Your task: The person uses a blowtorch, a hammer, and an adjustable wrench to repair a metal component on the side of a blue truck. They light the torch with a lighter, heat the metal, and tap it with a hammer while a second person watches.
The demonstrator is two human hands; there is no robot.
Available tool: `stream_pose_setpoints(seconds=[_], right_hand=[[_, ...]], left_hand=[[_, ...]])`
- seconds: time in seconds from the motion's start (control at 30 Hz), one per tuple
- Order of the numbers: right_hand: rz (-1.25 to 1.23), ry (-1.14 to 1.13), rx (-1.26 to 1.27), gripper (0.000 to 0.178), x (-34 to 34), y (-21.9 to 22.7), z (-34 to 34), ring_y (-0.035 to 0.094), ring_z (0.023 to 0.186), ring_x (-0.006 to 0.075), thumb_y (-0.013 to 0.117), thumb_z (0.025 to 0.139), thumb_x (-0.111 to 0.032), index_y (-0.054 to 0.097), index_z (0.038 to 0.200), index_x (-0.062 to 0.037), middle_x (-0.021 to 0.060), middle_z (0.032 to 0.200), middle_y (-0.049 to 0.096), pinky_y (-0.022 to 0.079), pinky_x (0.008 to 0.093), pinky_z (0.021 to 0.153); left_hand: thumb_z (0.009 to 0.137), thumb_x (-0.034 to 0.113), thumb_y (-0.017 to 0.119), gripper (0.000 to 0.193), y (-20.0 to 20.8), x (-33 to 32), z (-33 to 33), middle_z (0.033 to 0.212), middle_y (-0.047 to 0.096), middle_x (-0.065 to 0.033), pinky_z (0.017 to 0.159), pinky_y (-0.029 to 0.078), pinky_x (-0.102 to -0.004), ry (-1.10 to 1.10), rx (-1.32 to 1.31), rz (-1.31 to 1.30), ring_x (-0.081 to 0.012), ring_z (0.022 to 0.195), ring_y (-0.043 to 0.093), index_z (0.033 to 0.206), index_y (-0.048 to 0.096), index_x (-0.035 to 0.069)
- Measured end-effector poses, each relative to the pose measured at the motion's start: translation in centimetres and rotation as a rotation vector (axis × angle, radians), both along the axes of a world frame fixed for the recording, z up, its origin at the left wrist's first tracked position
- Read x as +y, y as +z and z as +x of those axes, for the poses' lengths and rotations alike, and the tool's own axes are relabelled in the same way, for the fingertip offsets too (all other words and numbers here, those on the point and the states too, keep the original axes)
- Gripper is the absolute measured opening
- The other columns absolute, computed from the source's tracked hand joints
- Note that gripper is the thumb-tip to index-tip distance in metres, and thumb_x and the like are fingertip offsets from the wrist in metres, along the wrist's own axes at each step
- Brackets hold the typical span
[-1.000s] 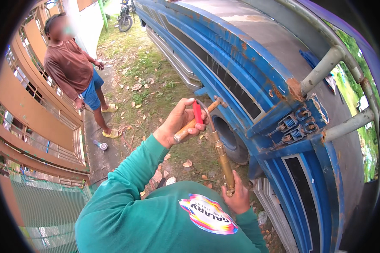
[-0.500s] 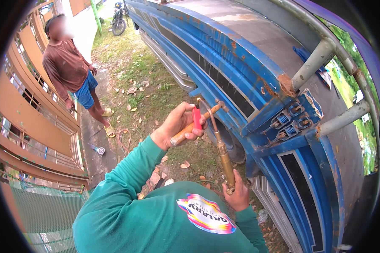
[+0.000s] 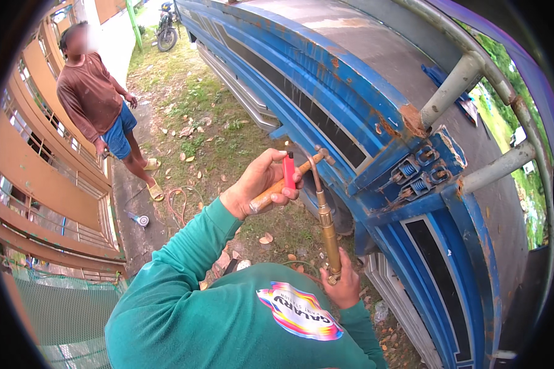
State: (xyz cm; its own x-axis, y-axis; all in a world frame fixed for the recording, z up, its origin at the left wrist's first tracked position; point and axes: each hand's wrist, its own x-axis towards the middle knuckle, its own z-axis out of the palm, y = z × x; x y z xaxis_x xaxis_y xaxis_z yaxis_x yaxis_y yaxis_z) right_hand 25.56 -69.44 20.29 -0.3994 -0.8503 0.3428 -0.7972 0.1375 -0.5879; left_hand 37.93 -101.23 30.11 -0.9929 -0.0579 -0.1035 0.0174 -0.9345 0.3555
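My left hand (image 3: 252,184) is closed around a red lighter (image 3: 289,173) with a black top, held upright under the thumb. The same hand grips a hammer (image 3: 268,198) by its wooden handle, the metal head pointing toward the truck's side. My right hand (image 3: 343,286) wraps the lower end of a brass gas torch (image 3: 329,237). The torch's thin neck rises past the lighter and bends left, its tip near the lighter's top. Whether a flame burns there I cannot tell.
Along the right stands a blue truck bed (image 3: 375,129) with rusty edges, spring latches (image 3: 413,174) and grey rails (image 3: 452,89). A person (image 3: 89,92) in a brown shirt stands by the brown fence (image 3: 49,160). An angle grinder-like tool (image 3: 140,219) and a hose (image 3: 177,206) lie on the ground.
The lighter stands a little straighter in my left hand, and the torch has shifted slightly. The view has moved a little; both grips stay the same.
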Motion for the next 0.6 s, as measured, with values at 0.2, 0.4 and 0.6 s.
stream_pose_setpoints(seconds=[0.2,0.4,0.6], right_hand=[[-0.047,-0.112,-0.016,0.079,1.3,0.4,1.4,0.069,0.099,0.0397,0.081,0.078,-0.014,0.039,0.144,-0.0019,0.0235,0.118,0.065,0.057,0.0442,0.082],[-0.117,-0.322,-0.024,0.079,3.7,-0.9,2.0,0.07,0.098,0.0325,0.08,0.078,-0.01,0.038,0.144,-0.0021,0.0181,0.112,0.068,0.056,0.0416,0.082],[-0.177,-0.447,-0.058,0.077,4.9,-1.0,2.1,0.069,0.097,0.0415,0.081,0.079,-0.016,0.039,0.142,-0.0018,0.0243,0.117,0.065,0.057,0.0453,0.078]], left_hand=[[0.099,0.046,0.045,0.05,1.5,1.8,-2.5,0.097,0.051,-0.0129,0.043,0.043,-0.0193,-0.085,0.034,-0.018,-0.0163,0.068,0.051,0.1,0.054,-0.004],[0.101,0.048,0.046,0.054,4.3,4.8,-7.9,0.091,0.053,-0.0115,0.041,0.043,-0.0192,-0.245,0.09,-0.117,-0.0153,0.066,0.052,0.099,0.054,-0.006],[0.1,0.05,0.049,0.055,6.5,6.0,-8.9,0.09,0.053,-0.0143,0.041,0.043,-0.0173,-0.315,-0.006,-0.082,-0.0126,0.063,0.05,0.094,0.056,-0.004]])
